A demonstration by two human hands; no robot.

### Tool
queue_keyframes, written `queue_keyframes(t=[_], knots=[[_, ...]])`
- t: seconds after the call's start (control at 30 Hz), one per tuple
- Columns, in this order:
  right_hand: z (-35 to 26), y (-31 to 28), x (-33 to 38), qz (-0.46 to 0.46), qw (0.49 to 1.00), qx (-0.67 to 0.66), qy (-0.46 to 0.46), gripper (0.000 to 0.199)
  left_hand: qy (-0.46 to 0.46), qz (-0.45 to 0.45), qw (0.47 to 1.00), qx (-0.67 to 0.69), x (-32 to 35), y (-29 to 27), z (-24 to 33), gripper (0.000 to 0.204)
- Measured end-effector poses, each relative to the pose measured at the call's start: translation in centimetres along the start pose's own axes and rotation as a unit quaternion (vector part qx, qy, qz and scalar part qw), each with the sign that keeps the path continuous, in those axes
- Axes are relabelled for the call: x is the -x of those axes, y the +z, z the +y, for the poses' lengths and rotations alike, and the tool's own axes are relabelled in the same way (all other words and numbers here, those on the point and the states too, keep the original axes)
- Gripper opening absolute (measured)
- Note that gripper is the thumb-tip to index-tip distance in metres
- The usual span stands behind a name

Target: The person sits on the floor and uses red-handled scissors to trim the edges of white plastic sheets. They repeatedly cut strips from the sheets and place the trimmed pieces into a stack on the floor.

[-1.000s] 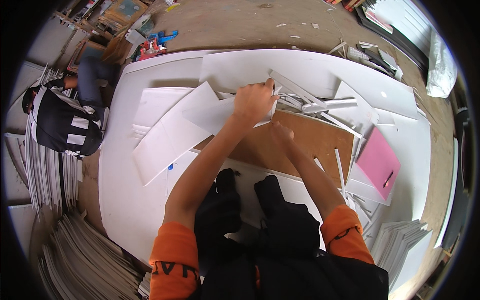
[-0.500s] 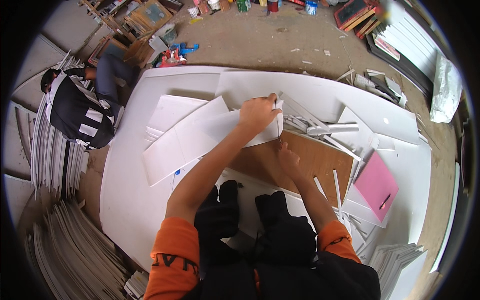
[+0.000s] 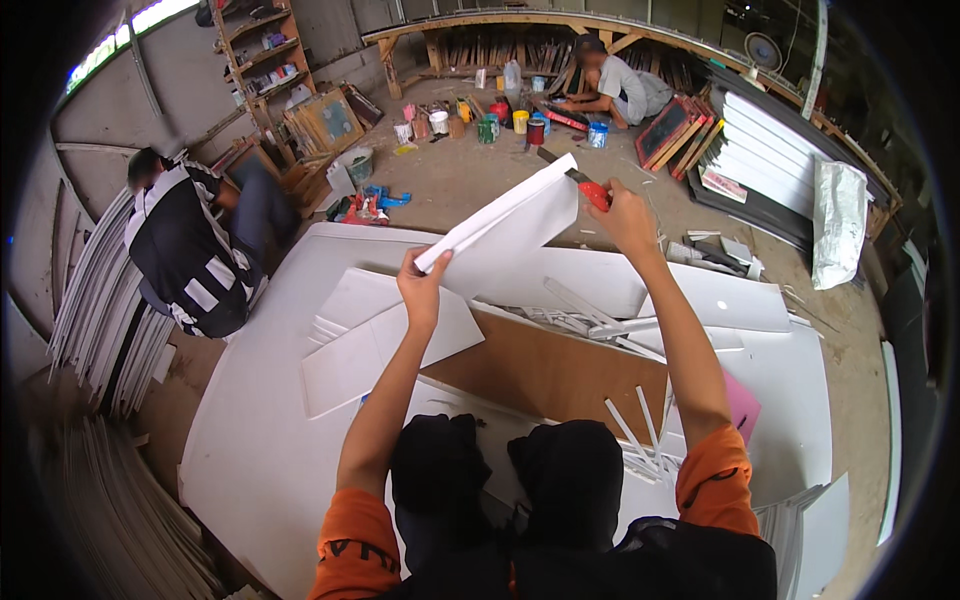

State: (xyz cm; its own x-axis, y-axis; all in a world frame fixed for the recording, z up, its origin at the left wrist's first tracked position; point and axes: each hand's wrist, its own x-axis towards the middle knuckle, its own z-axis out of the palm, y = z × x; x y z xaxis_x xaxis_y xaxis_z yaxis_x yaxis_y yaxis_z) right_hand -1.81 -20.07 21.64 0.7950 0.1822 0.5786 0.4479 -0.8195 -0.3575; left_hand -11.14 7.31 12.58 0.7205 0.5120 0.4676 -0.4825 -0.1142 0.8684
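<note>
My left hand (image 3: 420, 288) is closed on the lower left end of a long white board piece (image 3: 525, 218), held up at a slant above the work surface. In my right hand (image 3: 628, 220) is a red-handled knife (image 3: 594, 194). Its dark blade lies against the upper right end of the board piece, partly hidden behind it, with the tip showing beyond the top edge. Below the raised piece lie a brown wooden board (image 3: 540, 365) and loose white board pieces (image 3: 385, 335).
A large white sheet (image 3: 250, 420) spreads under everything, with white offcut strips (image 3: 590, 325) and a pink sheet (image 3: 742, 408) on it. One person (image 3: 190, 250) sits at left; another (image 3: 625, 90) crouches far back near paint cans (image 3: 490, 128). Stacked sheets (image 3: 130, 500) stand lower left.
Both hands have lifted the white board piece up and away from the wooden board. My left hand now grips its lower left end, and the knife has risen to its right end. The view has tilted up.
</note>
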Motion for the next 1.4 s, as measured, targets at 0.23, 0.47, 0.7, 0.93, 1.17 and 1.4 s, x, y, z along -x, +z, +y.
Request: queue_keyframes(t=[0.23, 0.47, 0.7, 0.93, 1.17, 1.4], knots=[[-6.7, -3.1, 0.4, 0.057, 0.963, 0.230, -0.130, 0.019, 0.111, -0.065, 0.983, -0.134, 0.7, -0.5, 2.4, 0.043], [-8.9, 0.8, 4.6, -0.016, 0.968, 0.222, -0.111, 0.030, 0.104, -0.174, 0.891, -0.407, 1.9, 3.6, 4.0, 0.053], [-9.3, 6.4, 8.0, -0.109, 0.982, 0.145, -0.059, 0.038, 0.090, -0.207, 0.812, -0.537, 1.5, 1.3, -0.7, 0.036], [-7.7, 11.0, 9.3, -0.175, 0.971, 0.166, 0.011, 0.040, 0.159, -0.243, 0.729, -0.621, 1.6, 2.0, -3.5, 0.028], [-5.6, 12.1, 9.6, -0.220, 0.956, 0.179, 0.079, 0.043, 0.193, -0.291, 0.685, -0.640, 2.5, 4.3, -5.0, 0.025], [-4.1, 12.4, 9.7, -0.241, 0.945, 0.180, 0.128, 0.046, 0.217, -0.304, 0.661, -0.651, 3.8, 6.6, -3.8, 0.008]])
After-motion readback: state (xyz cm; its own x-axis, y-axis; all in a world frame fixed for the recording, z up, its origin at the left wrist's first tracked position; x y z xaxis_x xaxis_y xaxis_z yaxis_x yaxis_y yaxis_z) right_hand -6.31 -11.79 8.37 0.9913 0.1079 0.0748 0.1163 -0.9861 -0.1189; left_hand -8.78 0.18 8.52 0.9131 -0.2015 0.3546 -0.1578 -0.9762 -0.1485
